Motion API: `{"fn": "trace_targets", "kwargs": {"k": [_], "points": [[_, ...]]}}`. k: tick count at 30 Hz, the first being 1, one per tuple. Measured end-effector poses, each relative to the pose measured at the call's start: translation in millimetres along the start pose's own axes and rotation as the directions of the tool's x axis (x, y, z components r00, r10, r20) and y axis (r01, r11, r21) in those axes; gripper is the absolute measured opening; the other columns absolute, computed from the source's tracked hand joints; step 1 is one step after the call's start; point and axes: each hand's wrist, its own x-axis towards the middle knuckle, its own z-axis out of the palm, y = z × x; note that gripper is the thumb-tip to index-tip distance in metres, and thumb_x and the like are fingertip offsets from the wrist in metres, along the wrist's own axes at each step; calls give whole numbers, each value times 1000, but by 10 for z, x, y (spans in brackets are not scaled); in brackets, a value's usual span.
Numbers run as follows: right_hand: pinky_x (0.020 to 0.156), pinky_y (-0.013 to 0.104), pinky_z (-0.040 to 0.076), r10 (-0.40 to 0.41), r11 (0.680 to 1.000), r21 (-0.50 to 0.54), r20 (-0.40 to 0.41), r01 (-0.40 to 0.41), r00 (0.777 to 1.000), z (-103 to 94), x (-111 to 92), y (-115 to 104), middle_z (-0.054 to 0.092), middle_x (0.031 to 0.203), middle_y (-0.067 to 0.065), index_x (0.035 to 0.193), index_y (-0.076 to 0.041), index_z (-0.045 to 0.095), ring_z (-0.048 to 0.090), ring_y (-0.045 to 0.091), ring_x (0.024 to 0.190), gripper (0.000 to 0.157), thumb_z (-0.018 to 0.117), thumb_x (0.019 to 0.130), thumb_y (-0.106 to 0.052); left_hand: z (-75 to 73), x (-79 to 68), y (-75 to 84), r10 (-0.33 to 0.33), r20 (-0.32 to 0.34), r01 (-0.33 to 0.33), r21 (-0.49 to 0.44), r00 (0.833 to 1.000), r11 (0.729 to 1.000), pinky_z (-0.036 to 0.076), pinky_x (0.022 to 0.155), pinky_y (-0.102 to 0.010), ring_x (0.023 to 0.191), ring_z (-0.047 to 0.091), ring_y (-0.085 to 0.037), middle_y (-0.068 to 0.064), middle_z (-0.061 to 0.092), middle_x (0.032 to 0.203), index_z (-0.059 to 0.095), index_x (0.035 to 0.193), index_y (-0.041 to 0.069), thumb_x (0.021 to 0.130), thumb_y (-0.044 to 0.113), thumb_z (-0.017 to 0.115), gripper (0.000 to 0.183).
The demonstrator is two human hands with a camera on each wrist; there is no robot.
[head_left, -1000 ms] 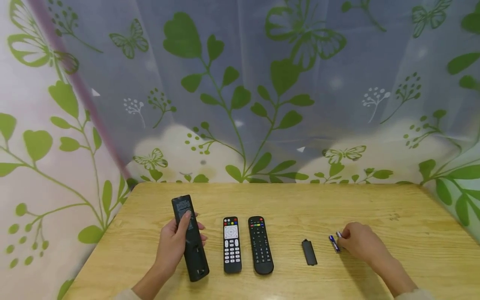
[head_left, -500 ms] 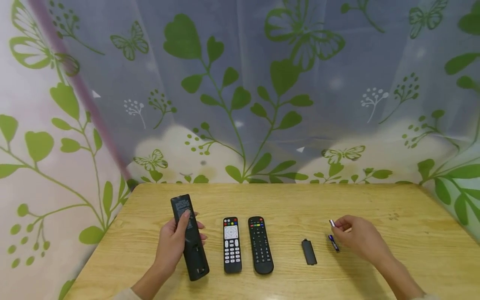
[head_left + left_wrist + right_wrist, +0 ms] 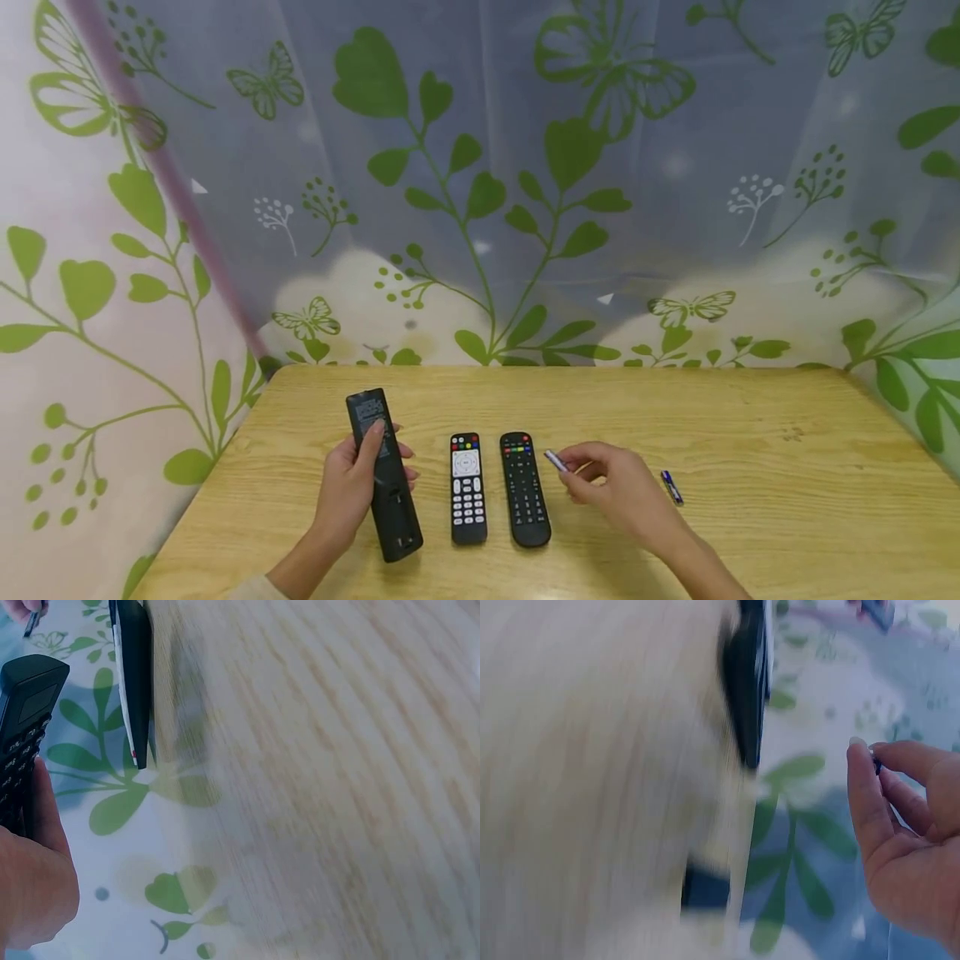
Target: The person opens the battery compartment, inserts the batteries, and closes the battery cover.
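Note:
My left hand [image 3: 347, 487] grips a black remote control [image 3: 393, 512], back side up, thumb across its label. The battery compartment at its near end is uncovered. In the left wrist view the same remote [image 3: 22, 735] shows its keypad side. My right hand [image 3: 626, 496] pinches a small battery [image 3: 556, 460] between thumb and fingertips, just right of a black remote with coloured keys [image 3: 525, 492]. A second battery [image 3: 672, 487] lies on the table to the right of that hand. The battery cover [image 3: 706, 890] shows, blurred, in the right wrist view; the hand hides it in the head view.
Between the left hand and the black remote lies another remote with a white key panel [image 3: 468, 487], face up. All of it rests on a wooden table [image 3: 600, 400]. A patterned curtain [image 3: 480, 183] hangs behind the table's far edge and at the left.
The right hand has lifted one battery from beside the other and carried it left, passing over the battery cover. The left hand and its remote have stayed nearly still.

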Motion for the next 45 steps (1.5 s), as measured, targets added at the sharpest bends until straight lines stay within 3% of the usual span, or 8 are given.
{"fn": "trace_targets", "kwargs": {"k": [4, 9, 17, 22, 31, 37, 45], "points": [[59, 28, 56, -72, 988, 142, 106, 56, 992, 341, -9, -158, 65, 87, 5, 107, -1, 67, 64, 16, 74, 20, 69, 88, -8, -5, -11, -3, 1, -5, -1, 2, 1000, 1000, 59, 65, -43, 71, 69, -30, -19, 66, 93, 55, 122, -1, 99, 45, 46, 51], [61, 28, 57, -129, 968, 233, 172, 87, 977, 745, -38, -350, 65, 86, 3, 108, -6, 68, 64, 14, 72, 19, 68, 88, -6, 4, -34, -3, -3, -1, 3, 1, 1000, 1000, 59, 65, -43, 72, 69, -31, -19, 66, 93, 55, 122, -2, 99, 46, 47, 54], [60, 23, 53, -51, 945, 325, 219, -24, 974, 1173, -38, -508, 65, 82, 1, 103, -4, 67, 63, 14, 69, 17, 70, 87, -7, 12, -42, 13, 23, -6, -23, -7, 1000, 1000, 59, 66, -42, 72, 69, -30, -19, 66, 93, 55, 121, -2, 99, 45, 47, 53], [57, 22, 52, -11, 933, 352, 227, -72, 974, 1292, -26, -504, 63, 76, 1, 94, -6, 66, 62, 14, 65, 9, 71, 86, -8, 29, -51, 27, 17, -31, -17, -5, 999, 1000, 59, 66, -42, 72, 69, -30, -18, 66, 93, 55, 120, -2, 99, 45, 46, 52], [55, 19, 47, -34, 964, 266, 168, -12, 985, 1389, -35, -525, 59, 73, -4, 90, -11, 60, 56, 7, 62, 15, 73, 83, -14, 35, -59, 16, 1, -64, -1, -12, 998, 1000, 59, 68, -40, 73, 70, -29, -17, 66, 94, 54, 122, -1, 100, 45, 44, 52], [52, 19, 46, -36, 966, 260, 147, -4, 989, 1403, -36, -533, 59, 72, -5, 92, -11, 60, 55, 7, 60, 16, 73, 84, -17, 52, -71, 3, 6, -82, -8, -21, 997, 1000, 59, 67, -41, 72, 70, -30, -18, 67, 93, 56, 120, -1, 99, 45, 46, 52], [55, 30, 57, 107, 891, 416, 198, -182, 974, 1427, -32, -552, 62, 74, 3, 91, -6, 62, 62, 15, 60, 18, 75, 84, -14, 67, -84, -6, 2, -76, -5, -43, 997, 999, 59, 67, -41, 72, 70, -30, -17, 67, 92, 55, 121, -3, 100, 44, 46, 53]]}}
